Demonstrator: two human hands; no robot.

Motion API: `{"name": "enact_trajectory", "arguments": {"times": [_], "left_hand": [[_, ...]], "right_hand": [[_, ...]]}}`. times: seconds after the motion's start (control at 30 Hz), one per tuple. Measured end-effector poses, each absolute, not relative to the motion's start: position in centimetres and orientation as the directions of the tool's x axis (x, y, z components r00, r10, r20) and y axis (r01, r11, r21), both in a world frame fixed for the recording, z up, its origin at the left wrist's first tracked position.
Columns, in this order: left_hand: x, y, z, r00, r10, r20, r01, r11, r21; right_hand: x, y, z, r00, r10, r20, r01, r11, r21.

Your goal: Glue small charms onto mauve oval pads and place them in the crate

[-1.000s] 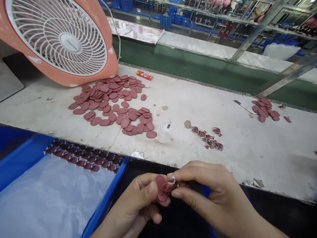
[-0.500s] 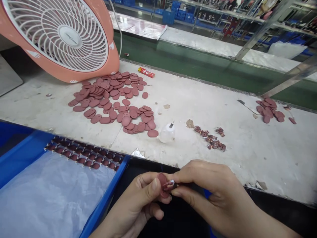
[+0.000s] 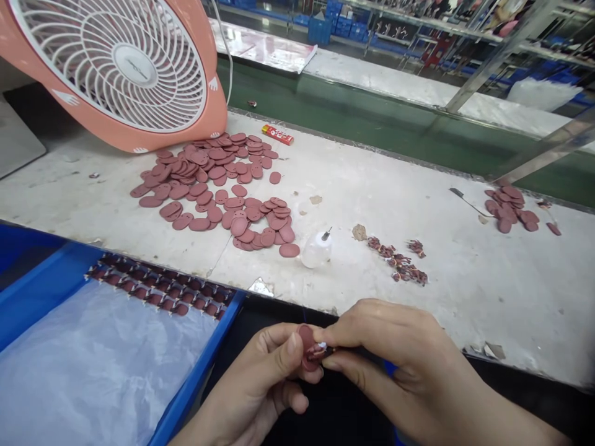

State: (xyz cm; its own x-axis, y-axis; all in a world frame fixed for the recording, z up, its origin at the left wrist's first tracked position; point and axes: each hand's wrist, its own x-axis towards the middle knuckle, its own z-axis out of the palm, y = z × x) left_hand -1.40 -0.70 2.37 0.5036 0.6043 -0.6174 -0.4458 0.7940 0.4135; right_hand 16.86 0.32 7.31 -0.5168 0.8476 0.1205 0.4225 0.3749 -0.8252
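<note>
My left hand (image 3: 253, 390) pinches a dusky-pink oval tag (image 3: 307, 349), probably rubber, between thumb and fingers. My right hand (image 3: 395, 353) meets it from the right, its thumb and forefinger closed on a small dark red piece (image 3: 320, 352) with a pale loop at the tag's edge. The fingers hide much of this piece. On the bench above lies a loose pile of matching oval tags (image 3: 209, 186). Near it stands a small translucent squeeze bottle (image 3: 317, 249) with a thin nozzle.
A blue tray (image 3: 93, 365) lined with clear plastic sits at lower left, holding rows of dark tags (image 3: 158, 291). A pink fan (image 3: 111, 62) leans at the far bench edge. Small red parts (image 3: 397, 263), another tag pile (image 3: 506, 207) and a red box (image 3: 277, 134) lie on the white bench (image 3: 502, 303).
My hands stay together on the tag, with slight shifts in finger position. The whole bench scene has drifted slightly right and up in view.
</note>
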Motion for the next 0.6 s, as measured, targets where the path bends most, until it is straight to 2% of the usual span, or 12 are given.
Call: {"name": "enact_trajectory", "arguments": {"times": [0.2, 0.37, 0.6], "left_hand": [[-1.2, -0.8, 2.5, 0.508, 0.589, -0.628, -0.480, 0.799, 0.361], [-1.3, -1.2, 2.3, 0.539, 0.606, -0.585, -0.482, 0.791, 0.377], [-1.5, -1.2, 2.6, 0.555, 0.568, -0.607, -0.445, 0.820, 0.360]], "right_hand": [[16.8, -0.1, 7.3, -0.542, 0.827, 0.152, 0.458, 0.442, -0.771], [16.8, -0.6, 7.1, -0.552, 0.809, 0.201, 0.462, 0.498, -0.734], [16.8, -1.2, 6.8, -0.541, 0.804, 0.246, 0.500, 0.543, -0.675]]}}
